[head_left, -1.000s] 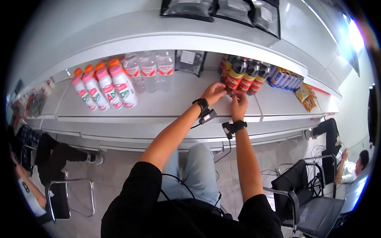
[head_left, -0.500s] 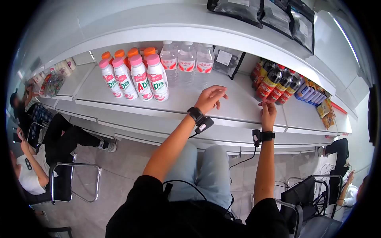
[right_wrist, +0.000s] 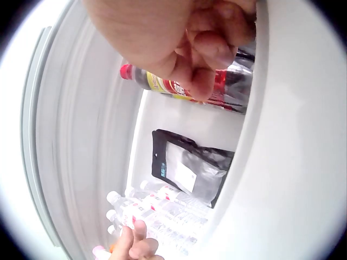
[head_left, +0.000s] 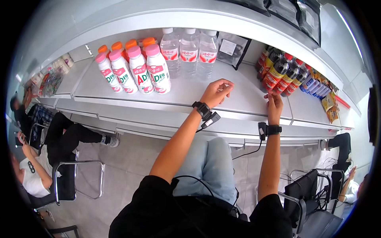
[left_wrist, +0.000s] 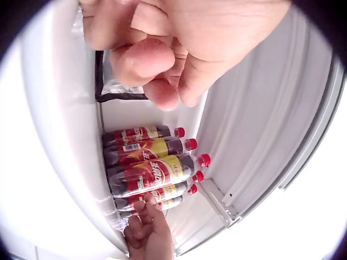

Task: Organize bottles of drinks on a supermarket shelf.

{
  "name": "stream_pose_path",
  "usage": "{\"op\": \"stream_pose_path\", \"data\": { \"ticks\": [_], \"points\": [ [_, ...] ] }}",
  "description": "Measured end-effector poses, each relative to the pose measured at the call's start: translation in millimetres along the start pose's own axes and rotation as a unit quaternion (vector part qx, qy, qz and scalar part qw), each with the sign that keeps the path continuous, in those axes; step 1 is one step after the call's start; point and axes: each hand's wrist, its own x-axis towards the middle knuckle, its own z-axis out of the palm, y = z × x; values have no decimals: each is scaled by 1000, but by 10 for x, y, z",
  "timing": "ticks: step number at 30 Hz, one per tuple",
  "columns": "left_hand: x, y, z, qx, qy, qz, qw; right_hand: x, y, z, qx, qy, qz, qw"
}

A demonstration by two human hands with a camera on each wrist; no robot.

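Note:
Dark soda bottles [head_left: 274, 76] with red caps and red-yellow labels stand grouped at the right of the middle shelf [head_left: 242, 95]. My right hand [head_left: 274, 107] is just in front of their bases, fingers loosely bent; in the right wrist view its fingertips overlap a soda bottle [right_wrist: 230, 89]. To the left of those bottles, my left hand [head_left: 217, 93] hovers over the shelf's front part with relaxed, bent fingers and nothing in them. Seen from the left wrist, the soda bottles [left_wrist: 154, 176] stand in rows beyond that hand.
White pink-capped bottles [head_left: 139, 73] stand left, orange-capped ones [head_left: 131, 44] behind. Clear water bottles [head_left: 188, 55] and a black-edged pouch [head_left: 232, 49] come between them and the sodas. Blue-white packs [head_left: 311, 85] and yellow snack bags [head_left: 330, 105] lie right. An upper shelf edge [head_left: 190, 20] overhangs.
My left hand has drawn back leftward from the soda bottles and relaxed. The right hand stays by their bases. The head view has shifted, bringing the left-side bottles nearer the middle.

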Motion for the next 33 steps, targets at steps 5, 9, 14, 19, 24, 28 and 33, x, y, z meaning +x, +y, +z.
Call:
{"op": "stream_pose_path", "data": {
  "ticks": [5, 9, 14, 19, 24, 28, 33],
  "points": [
    [10, -36, 21, -31, 1, 5, 1000, 42, -2, -27, 35, 12, 11, 999],
    [-19, 37, -8, 10, -7, -20, 1000, -4, -59, 0, 26, -2, 16, 1000],
    [0, -24, -11, 35, 0, 18, 999, 10, 54, -19, 4, -12, -1, 1000],
    [-6, 33, 5, 0, -4, -19, 1000, 1, -3, 1, 8, -3, 17, 1000],
    [-25, 54, -13, 10, -10, -29, 999, 10, 30, -10, 5, 1, 11, 1000],
    [-25, 40, 8, 8, -17, -20, 1000, 14, 27, -14, 14, -5, 6, 1000],
    [-12, 61, -1, 26, -27, -13, 999, -3, -40, 27, 27, -6, 15, 1000]
  ]
}}
